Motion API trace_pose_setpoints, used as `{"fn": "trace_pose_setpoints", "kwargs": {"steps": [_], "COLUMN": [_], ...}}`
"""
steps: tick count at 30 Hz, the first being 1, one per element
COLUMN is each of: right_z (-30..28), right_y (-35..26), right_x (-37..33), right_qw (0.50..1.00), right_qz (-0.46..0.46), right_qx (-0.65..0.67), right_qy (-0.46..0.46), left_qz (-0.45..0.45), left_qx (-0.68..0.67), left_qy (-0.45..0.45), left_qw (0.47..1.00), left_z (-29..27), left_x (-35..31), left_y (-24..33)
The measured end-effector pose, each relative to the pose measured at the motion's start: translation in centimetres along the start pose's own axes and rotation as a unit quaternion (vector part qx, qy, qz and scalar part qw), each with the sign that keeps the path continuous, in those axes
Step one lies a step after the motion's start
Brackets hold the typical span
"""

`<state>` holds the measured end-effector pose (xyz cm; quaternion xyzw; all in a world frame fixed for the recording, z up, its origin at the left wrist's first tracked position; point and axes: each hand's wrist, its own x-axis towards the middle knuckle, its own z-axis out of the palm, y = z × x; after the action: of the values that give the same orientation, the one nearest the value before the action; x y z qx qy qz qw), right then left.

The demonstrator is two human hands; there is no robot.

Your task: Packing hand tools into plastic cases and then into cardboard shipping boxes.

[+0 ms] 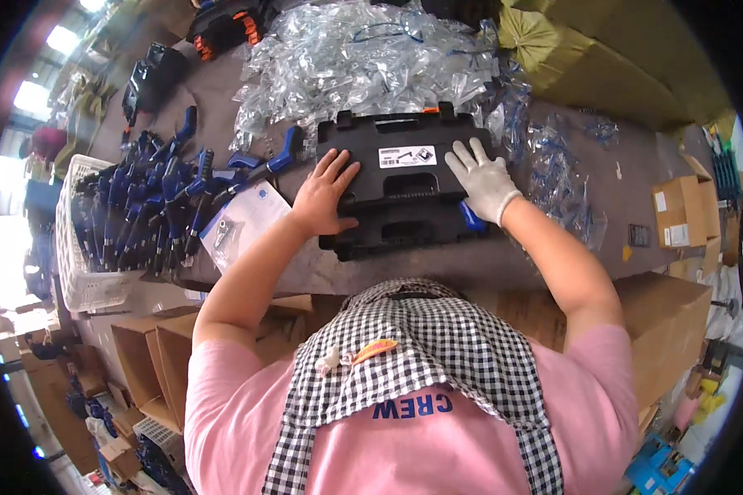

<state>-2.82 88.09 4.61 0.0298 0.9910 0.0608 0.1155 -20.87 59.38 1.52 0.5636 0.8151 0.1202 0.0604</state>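
In front of me on the table lies a black plastic tool case (363, 177) with a white label (407, 157) on its upper panel. My left hand (326, 194), bare, rests on the case's left side with fingers stretched out. On the right side, my right hand (481, 180) in a pale glove lies flat with fingers apart. A blue piece (472, 216) shows at the case's edge beside the gloved palm; what it belongs to is hidden. Whether the case is fully closed I cannot tell.
Left of the case, blue-and-black pistol-shaped tools (153, 198) are heaped in a white plastic basket (70, 247). A clear bag with a paper sheet (252, 219) lies between. Behind are heaped clear plastic bags (347, 66); a cardboard box (685, 210) stands at right.
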Motion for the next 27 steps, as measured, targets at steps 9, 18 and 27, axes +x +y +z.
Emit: {"fn": "trace_pose_setpoints", "kwargs": {"steps": [9, 18, 27], "right_z": [0.1, 2.3, 1.2], "right_y": [-0.1, 2.8, 0.5], "right_x": [-0.9, -7.2, -10.1], "right_qw": [1.0, 0.948, 0.862], "right_qz": [0.002, 0.126, 0.073], "right_qx": [-0.005, 0.16, 0.199], "right_qy": [0.019, 0.244, 0.46], "left_qz": [-0.022, -0.099, -0.236], "left_qx": [0.052, 0.052, 0.053], "left_qy": [0.011, -0.123, 0.041], "left_qw": [0.998, 0.986, 0.969], "left_z": [1.3, 2.6, -8.7], "left_x": [0.4, 6.3, -6.4], "left_y": [1.1, 13.1, 16.5]}}
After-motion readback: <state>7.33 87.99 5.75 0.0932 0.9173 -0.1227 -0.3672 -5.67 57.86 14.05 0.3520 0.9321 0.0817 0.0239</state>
